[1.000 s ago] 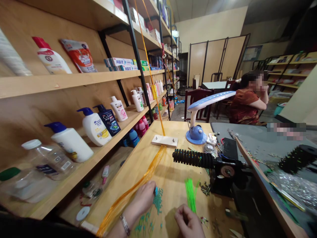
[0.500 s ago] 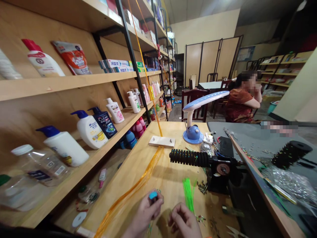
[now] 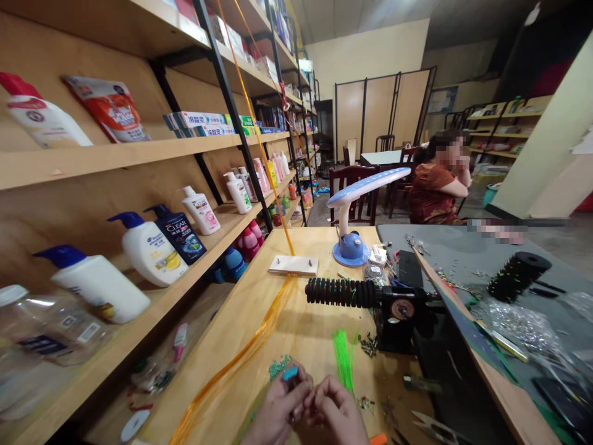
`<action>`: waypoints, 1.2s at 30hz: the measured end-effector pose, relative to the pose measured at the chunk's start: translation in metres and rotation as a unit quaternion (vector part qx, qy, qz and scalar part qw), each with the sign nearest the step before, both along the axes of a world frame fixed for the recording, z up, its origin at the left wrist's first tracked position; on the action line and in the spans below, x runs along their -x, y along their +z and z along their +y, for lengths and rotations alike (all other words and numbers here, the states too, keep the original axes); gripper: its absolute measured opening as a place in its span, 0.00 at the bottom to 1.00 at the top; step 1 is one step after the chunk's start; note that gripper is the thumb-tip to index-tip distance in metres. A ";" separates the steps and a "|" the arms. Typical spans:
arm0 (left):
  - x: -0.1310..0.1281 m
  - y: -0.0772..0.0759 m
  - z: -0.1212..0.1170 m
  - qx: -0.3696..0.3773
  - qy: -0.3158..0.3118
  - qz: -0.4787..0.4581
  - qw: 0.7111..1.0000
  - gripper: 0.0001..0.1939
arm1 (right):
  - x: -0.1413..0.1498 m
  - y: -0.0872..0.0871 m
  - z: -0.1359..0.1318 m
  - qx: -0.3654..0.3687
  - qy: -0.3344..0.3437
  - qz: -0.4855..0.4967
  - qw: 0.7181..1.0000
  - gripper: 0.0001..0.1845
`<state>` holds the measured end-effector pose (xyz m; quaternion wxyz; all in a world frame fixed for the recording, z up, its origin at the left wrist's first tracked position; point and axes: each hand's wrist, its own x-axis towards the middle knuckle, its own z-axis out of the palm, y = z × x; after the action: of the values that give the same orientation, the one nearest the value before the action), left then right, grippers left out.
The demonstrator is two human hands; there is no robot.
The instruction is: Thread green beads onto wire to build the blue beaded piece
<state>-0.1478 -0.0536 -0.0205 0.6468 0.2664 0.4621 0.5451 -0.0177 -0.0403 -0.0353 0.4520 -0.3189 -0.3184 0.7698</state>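
Observation:
My left hand is closed, thumb against its fingers, with a small bright blue piece at its index finger. Whether that piece is held or wrapped on the finger I cannot tell. Close beside it, fingertips nearly touching, my right hand makes a pinch. Something thin shows between the two hands, too small to name. Small teal beads lie on the table just beyond my left hand. A bundle of green strands lies beyond my right hand. Orange threads run down the table to the left.
A white plate crosses the orange threads. A black ribbed roller juts from a small machine. Behind stands a blue lamp. Scissors lie at lower right. Bottle-filled shelves line the left; a person sits beyond.
My hands have come together, the right one moving in toward the left. Teal beads now show beyond the left hand. The view has turned slightly to the right.

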 end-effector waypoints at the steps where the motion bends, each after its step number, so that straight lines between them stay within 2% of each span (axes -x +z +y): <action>1: -0.001 0.002 0.000 -0.003 -0.002 0.006 1.000 0.26 | 0.000 0.000 0.000 0.002 -0.002 -0.002 1.000 0.22; 10: 0.001 0.003 0.002 -0.052 -0.033 0.045 0.997 0.21 | -0.001 -0.002 0.001 -0.001 0.001 0.014 1.000 0.24; 14: 0.004 0.005 0.000 -0.071 -0.046 0.114 0.990 0.19 | -0.002 -0.005 0.003 -0.013 0.017 -0.009 1.000 0.28; 23: 0.010 0.022 0.004 -0.080 -0.062 0.187 0.977 0.20 | -0.003 -0.021 0.005 -0.080 0.016 -0.101 0.992 0.32; 27: 0.012 0.029 0.007 -0.094 -0.065 0.205 0.972 0.18 | -0.006 -0.020 0.008 -0.118 0.028 -0.135 0.983 0.30; 31: 0.011 0.036 0.010 -0.088 -0.064 0.208 0.972 0.19 | -0.016 -0.008 0.014 -0.177 0.038 -0.226 0.957 0.22; 36: 0.007 0.042 0.011 -0.045 -0.038 0.155 0.986 0.21 | -0.037 0.010 0.018 -0.338 -0.041 -0.362 0.868 0.08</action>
<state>-0.1543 -0.0423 0.0218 0.5753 0.3939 0.5213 0.4920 0.0198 -0.0219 -0.0256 0.4159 -0.4159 -0.6871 0.4266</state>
